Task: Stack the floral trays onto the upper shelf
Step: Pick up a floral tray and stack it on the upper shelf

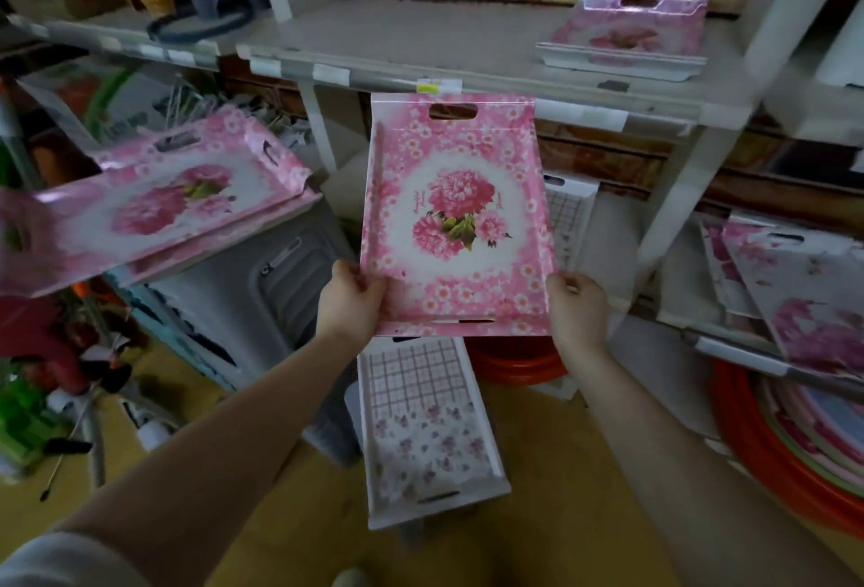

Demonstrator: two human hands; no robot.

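Tray [456,221] in pink floral print is held upright between both hands, just below the front edge of the upper shelf [421,44]. It appears to be light, rigid moulded plastic with a glossy, probably slippery face; the near corners or the cut-out handle slots are the likely holds. Left hand [350,301] is clamped on the near left corner, thumb on the face. Right hand [577,308] is clamped on the near right corner. Beyond the right hand, a tray stack [624,37] already sits on the shelf.
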